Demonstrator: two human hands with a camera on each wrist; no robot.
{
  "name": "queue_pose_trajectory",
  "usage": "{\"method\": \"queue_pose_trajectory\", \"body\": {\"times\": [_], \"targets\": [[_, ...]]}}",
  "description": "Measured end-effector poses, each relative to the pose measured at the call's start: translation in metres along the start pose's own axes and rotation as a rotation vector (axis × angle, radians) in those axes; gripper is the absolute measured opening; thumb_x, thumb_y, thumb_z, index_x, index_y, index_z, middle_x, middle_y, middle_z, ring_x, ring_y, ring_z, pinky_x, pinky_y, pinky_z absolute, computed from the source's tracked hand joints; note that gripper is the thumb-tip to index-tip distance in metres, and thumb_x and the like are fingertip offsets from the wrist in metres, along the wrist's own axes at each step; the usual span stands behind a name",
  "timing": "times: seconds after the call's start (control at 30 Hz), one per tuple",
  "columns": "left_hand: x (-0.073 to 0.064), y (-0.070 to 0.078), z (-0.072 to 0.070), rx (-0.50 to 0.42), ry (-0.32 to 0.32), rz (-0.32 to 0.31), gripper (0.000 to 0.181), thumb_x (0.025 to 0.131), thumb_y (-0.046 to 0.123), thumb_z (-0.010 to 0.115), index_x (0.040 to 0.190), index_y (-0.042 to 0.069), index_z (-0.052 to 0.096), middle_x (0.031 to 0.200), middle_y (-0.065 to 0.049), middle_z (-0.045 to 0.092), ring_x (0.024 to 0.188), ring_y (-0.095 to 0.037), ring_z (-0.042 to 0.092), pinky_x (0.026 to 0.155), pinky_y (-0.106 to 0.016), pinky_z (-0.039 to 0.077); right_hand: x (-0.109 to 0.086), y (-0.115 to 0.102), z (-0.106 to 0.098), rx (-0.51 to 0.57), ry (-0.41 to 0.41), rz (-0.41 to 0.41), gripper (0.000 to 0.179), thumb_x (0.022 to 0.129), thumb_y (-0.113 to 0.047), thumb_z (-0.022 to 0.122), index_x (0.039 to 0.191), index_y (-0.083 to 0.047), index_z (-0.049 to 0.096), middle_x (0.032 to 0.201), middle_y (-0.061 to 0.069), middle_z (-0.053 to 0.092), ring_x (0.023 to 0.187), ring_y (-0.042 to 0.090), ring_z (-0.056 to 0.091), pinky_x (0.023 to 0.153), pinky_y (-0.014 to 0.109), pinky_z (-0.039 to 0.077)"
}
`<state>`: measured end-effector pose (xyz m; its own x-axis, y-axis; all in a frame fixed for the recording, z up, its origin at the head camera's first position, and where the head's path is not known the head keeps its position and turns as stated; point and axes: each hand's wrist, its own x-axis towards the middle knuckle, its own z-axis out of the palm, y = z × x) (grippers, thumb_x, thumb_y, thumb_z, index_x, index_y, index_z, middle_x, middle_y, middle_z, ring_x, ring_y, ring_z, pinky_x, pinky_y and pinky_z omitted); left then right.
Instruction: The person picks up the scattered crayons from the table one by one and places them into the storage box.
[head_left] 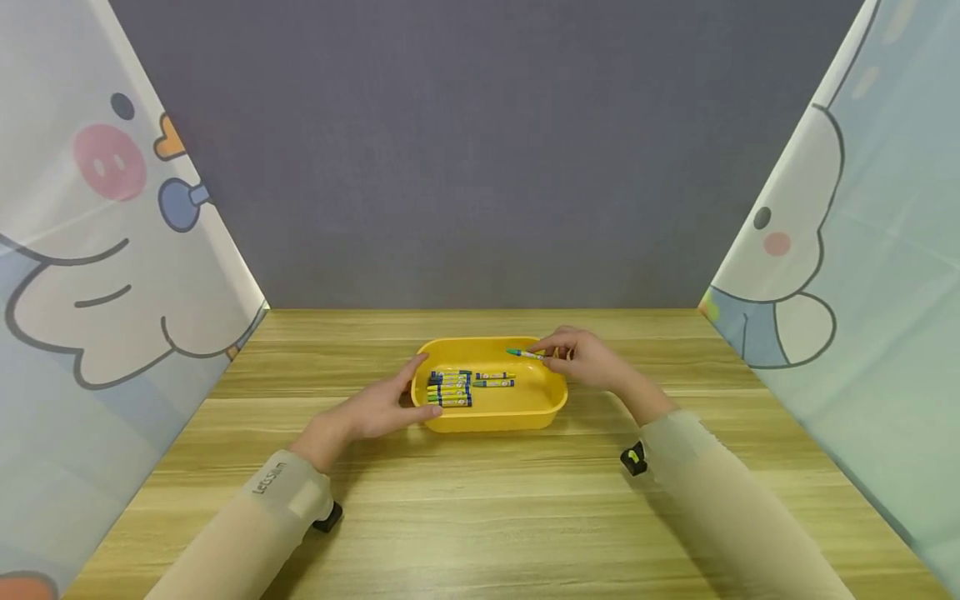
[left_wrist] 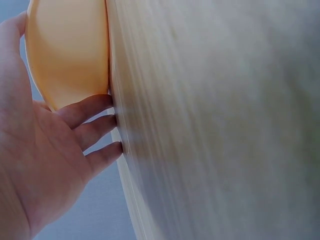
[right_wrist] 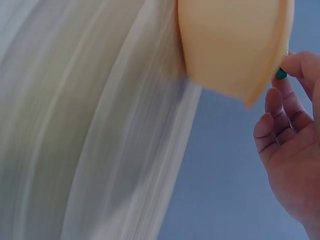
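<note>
A yellow plastic tray (head_left: pixel 487 422) stands on the table. Inside it, at the left, several crayons (head_left: pixel 450 389) lie side by side in a stack of rows, and two more crayons (head_left: pixel 495 383) lie just right of them. My right hand (head_left: pixel 581 357) pinches a green crayon (head_left: pixel 523 353) by one end over the tray's right back part; its green end also shows between thumb and finger in the right wrist view. My left hand (head_left: pixel 382 408) rests against the tray's left end, thumb at the front rim, fingers along the outer wall and fingertips touching the table in the left wrist view.
The wood-grain table (head_left: pixel 487 517) runs back to a dark grey panel (head_left: pixel 487 158). Cloth sides with cartoon prints (head_left: pixel 97 275) stand at left and right. Each sleeved wrist carries a small black device (head_left: pixel 633 458).
</note>
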<state>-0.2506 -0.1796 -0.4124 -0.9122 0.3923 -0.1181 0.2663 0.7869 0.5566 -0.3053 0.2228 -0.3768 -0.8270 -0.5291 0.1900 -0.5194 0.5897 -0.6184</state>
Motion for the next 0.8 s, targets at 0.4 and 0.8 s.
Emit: {"method": "queue_pose_trajectory", "body": {"times": [0.4,0.8], "targets": [[0.002,0.0,0.002,0.009,0.003,-0.001,0.114,0.095,0.081,0.064,0.179,0.03,0.006,0.165,-0.026,0.052,0.142,-0.043,0.06,0.119,-0.063,0.047,0.031,-0.025,0.038,-0.003,-0.077,-0.058,0.03,0.105,-0.011,0.071,0.132,-0.019,0.082,0.104,0.001,0.068,0.088,0.015,0.055,0.076,0.029,0.049],[0.004,-0.003,0.003,-0.004,0.0,0.015,0.113,0.097,0.081,0.063,0.179,0.029,0.004,0.167,-0.028,0.049,0.144,-0.044,0.058,0.12,-0.064,0.045,0.035,-0.019,0.053,-0.098,-0.102,-0.058,0.029,0.102,-0.013,0.07,0.126,-0.021,0.084,0.112,0.0,0.073,0.08,0.011,0.054,0.074,0.029,0.048]]}}
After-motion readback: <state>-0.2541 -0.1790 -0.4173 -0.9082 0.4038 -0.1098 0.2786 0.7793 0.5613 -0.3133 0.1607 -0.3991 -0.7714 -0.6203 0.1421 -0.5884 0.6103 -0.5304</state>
